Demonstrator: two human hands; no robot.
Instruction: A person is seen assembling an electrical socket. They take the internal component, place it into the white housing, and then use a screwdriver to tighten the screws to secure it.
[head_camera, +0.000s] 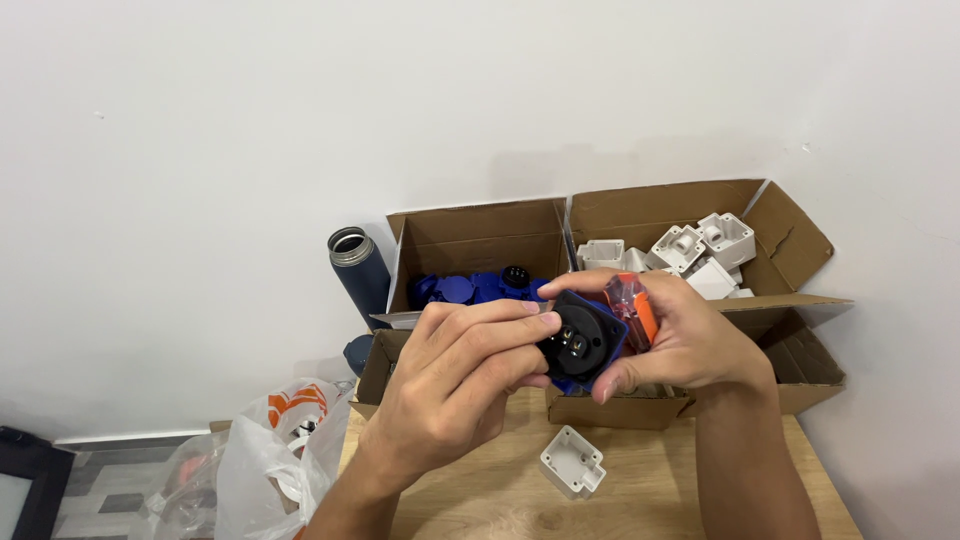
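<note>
My left hand (455, 385) and my right hand (690, 345) are raised together above the wooden table (650, 500). Between them sits a blue socket part with a black round insert (580, 342), its face turned toward me. The left fingertips press on the black insert. The right hand grips the blue part's edge and also holds a screwdriver with a clear orange handle (633, 308) against the palm. A small white plastic housing (572, 462) lies on the table just below the hands.
Two open cardboard boxes stand against the white wall: the left one (470, 240) holds blue socket parts, the right one (760, 215) holds white housings. A dark blue bottle (358, 268) stands left of them. A crumpled plastic bag (275, 450) hangs off the table's left edge.
</note>
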